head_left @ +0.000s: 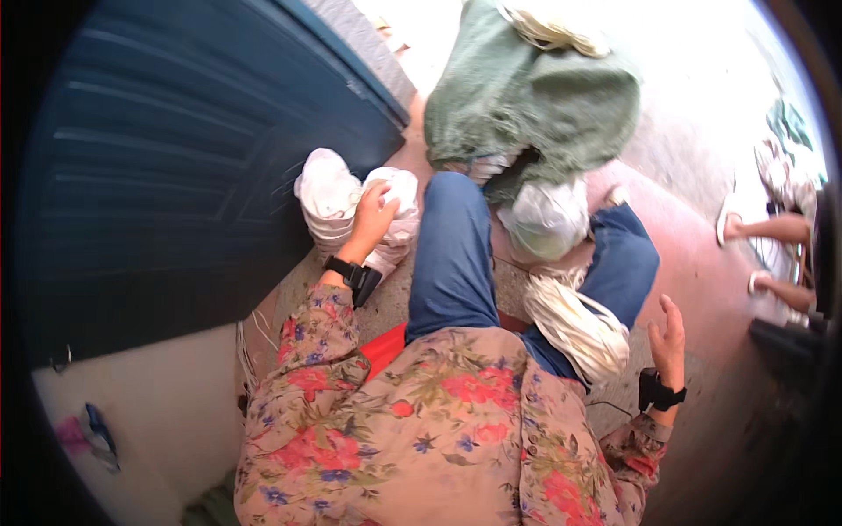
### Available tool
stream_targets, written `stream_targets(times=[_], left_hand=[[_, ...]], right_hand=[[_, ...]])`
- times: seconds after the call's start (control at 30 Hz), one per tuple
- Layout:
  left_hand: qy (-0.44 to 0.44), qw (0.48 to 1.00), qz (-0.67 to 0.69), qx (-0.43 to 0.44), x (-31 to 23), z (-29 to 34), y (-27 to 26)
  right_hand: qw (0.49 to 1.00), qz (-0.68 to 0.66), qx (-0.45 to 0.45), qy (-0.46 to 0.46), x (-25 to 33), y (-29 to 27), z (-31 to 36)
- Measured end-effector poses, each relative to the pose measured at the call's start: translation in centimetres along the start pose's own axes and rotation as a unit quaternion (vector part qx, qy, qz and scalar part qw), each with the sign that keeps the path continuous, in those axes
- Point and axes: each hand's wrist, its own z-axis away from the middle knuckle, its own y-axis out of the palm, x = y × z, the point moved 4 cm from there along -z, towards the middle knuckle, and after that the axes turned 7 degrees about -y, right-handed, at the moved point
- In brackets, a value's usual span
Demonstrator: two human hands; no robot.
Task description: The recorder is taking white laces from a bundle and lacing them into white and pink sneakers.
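My left hand [375, 217] reaches over two side-by-side piles of white, rounded, cloth-like pieces [326, 188] near the blue door. Its fingers lie partly spread against the top of the right-hand pile, and I see nothing clearly held in them. Out beside my right knee, my right hand [669, 340] is raised with its fingers apart and nothing in it. A looped bundle of cream-coloured cords or strips [581, 331] lies across my right thigh, closest to that hand. Both wrists carry black bands.
Beyond my knees slumps a green woven sack [526, 96] with another cream bundle [557, 31] on top. A whitish plastic bag [545, 217] stands between my legs. The dark blue door [202, 158] borders the left. Another person's legs [776, 230] show at far right.
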Motion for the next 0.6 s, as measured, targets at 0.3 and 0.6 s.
stream_targets(times=[0.3,0.6], left_hand=[[-0.371,0.891,-0.086,-0.246,19.2,3.3,-11.4],[-0.054,0.988,-0.141,-0.036,17.3,-4.4,-1.2]], right_hand=[[0.986,-0.128,0.06,0.084,-0.2,3.8,-7.7],[0.983,-0.114,0.062,0.128,0.0,5.0,-8.3]])
